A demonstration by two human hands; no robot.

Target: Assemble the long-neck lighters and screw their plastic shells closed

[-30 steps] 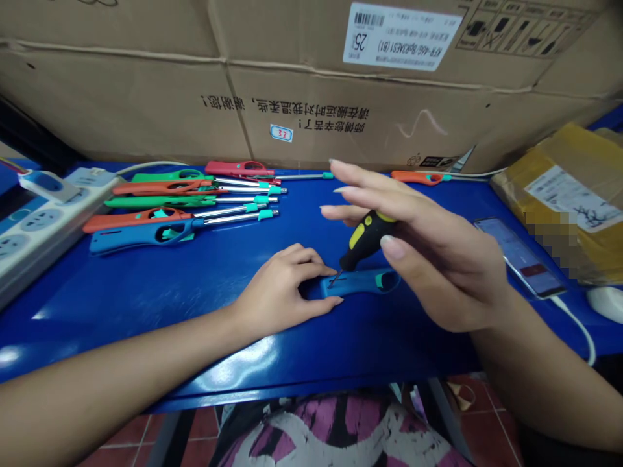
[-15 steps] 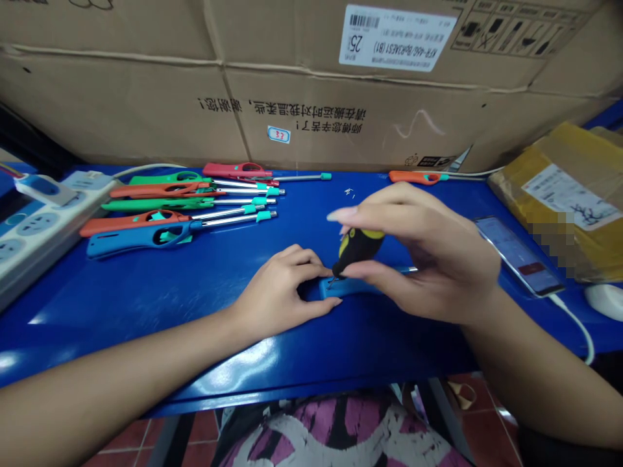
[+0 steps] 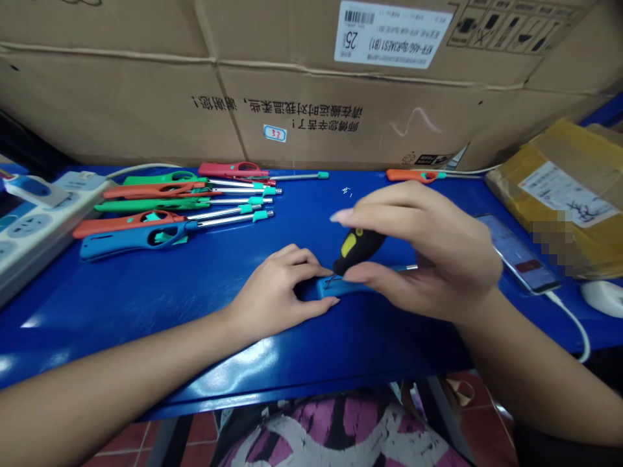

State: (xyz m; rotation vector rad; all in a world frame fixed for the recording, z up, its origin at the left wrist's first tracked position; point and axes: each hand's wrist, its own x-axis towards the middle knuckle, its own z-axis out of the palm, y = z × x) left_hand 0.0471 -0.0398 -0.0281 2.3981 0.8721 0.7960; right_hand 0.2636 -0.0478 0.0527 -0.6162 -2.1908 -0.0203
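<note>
On the table in front of me lies a blue long-necked lighter [image 3: 357, 285], its metal tube showing past my right hand. My left hand [image 3: 282, 288] grips the handle end between thumb and fingers, pressing it against the table. In my right hand [image 3: 433, 253] is a short black and yellow screwdriver [image 3: 357, 250], held between thumb and fingers and tilted. Its thin shaft reaches down to the lighter's handle end. Whether the tip sits in a screw is too small to tell. My right hand hides the middle of the lighter.
Several coloured long-necked lighters [image 3: 141, 237] lie at the left beside a white power strip [image 3: 43, 227]. Tiny white bits [image 3: 346, 192] and an orange lighter [image 3: 413, 175] are farther back. A cabled phone [image 3: 520, 256] and a taped parcel [image 3: 540, 181] lie right. A large cardboard box [image 3: 292, 78] stands behind.
The screwdriver has turned a little in my right fingers, showing more of its yellow patch. My left hand stays on the blue lighter. The whole view has shifted slightly.
</note>
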